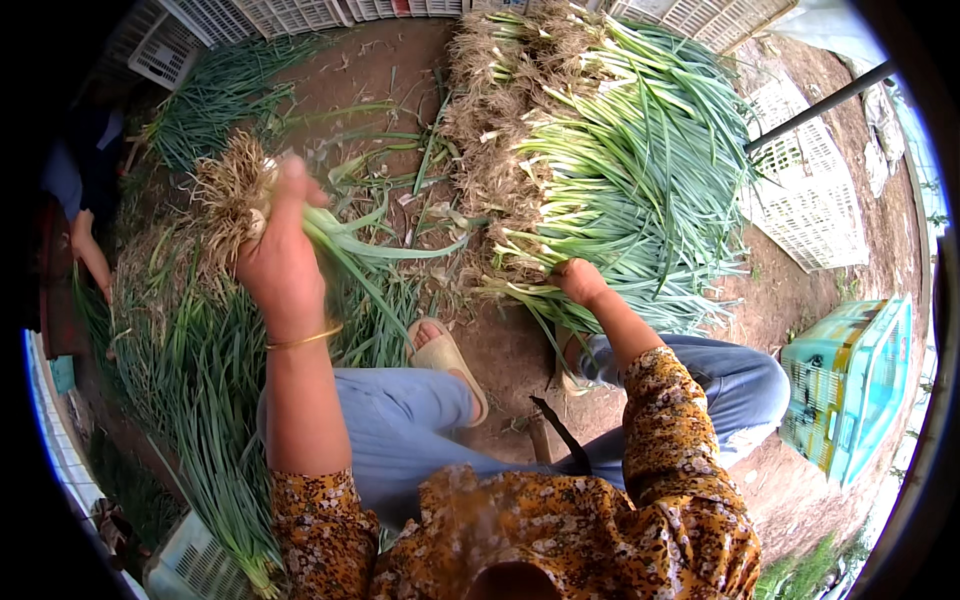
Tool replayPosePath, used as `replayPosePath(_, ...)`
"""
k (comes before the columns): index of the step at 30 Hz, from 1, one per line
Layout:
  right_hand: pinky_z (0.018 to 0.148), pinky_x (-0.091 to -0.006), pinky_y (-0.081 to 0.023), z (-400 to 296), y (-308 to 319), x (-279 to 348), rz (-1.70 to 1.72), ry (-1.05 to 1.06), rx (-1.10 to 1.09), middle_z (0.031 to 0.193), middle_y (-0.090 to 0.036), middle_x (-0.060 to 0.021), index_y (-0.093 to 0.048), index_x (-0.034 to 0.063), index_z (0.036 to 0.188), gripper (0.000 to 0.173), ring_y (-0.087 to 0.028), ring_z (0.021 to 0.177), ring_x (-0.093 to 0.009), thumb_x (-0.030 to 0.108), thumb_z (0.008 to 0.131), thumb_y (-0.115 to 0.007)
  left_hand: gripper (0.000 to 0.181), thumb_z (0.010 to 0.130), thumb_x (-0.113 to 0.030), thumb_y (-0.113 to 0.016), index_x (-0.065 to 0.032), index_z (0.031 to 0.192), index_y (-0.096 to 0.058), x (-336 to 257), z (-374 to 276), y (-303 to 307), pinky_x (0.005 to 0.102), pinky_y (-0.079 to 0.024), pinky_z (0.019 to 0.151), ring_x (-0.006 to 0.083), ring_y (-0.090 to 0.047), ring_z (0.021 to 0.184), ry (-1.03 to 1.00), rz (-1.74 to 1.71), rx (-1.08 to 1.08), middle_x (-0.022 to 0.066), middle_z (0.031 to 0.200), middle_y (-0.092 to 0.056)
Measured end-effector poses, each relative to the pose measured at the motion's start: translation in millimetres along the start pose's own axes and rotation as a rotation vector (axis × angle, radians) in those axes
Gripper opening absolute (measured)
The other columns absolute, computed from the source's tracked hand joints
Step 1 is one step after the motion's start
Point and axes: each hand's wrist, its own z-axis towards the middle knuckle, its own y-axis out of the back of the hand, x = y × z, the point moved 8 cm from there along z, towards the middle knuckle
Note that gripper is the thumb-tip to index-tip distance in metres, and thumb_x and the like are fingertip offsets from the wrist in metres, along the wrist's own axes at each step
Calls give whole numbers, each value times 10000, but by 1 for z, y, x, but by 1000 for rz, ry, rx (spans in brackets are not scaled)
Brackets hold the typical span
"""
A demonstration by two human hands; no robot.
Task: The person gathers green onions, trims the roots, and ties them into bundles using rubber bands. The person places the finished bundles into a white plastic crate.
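My left hand (pixel 285 255), with a bangle at the wrist, is closed around a bunch of green leafy allium plants; their dry roots (pixel 225 199) and white bulbs point up and left, and green leaves trail to the right. Part of the hand is blurred. At the lower edge of a long pile of green allium plants (pixel 615 150), my right hand (pixel 580 281) has its fingers curled at the pale stems; whether it grips any is hidden. Roots in that pile lie to the left, leaves to the right.
More green plants (pixel 210 375) cover the ground at left. White plastic crates (pixel 300 15) line the far edge; another white crate (pixel 810 187) and a turquoise crate (pixel 844 390) stand at right. A metal pole (pixel 825 105) slants in. Another person's arm (pixel 94 255) shows at far left.
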Motion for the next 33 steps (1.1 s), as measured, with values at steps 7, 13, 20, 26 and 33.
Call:
replayPosePath(7,841,-415,-478,49,-13,-17,-372,-156,-90,887,-670,-146,-672,52,798,215,-634,875,-307,225,802,-545,83,854,-109,-636,-49,898,-601,2,-4,-24,257,-446,634,116,-552,663,17,-146,156,30,738,-592)
replayPosePath(13,712,-407,-458,42,15,-37,418,-194,-188,765,-643,-184,-603,-23,823,319,-611,742,-326,296,823,-626,107,858,-120,-633,-43,919,-590,9,-4,-22,259,-452,627,123,-552,666,59,-101,147,30,744,-588)
replayPosePath(20,804,-393,-501,67,-17,21,-82,-269,8,909,-655,-191,-636,20,904,598,-633,894,-334,589,719,-637,104,864,-124,-623,-38,912,-587,16,-10,-33,272,-472,626,125,-553,693,123,-3,218,32,767,-584)
replayPosePath(26,786,-373,-498,58,7,21,34,-212,-18,894,-660,-178,-659,63,966,491,-631,868,-316,463,680,-656,105,870,-129,-617,-32,899,-589,12,-8,-32,273,-473,637,125,-554,694,67,-18,265,33,770,-583)
replayPosePath(33,793,-389,-477,25,2,31,114,79,-79,884,-631,-206,-525,-21,1058,730,-617,878,-315,491,611,-790,112,871,-137,-619,-30,888,-592,14,-11,-33,269,-460,656,120,-555,689,105,-20,264,27,761,-589)
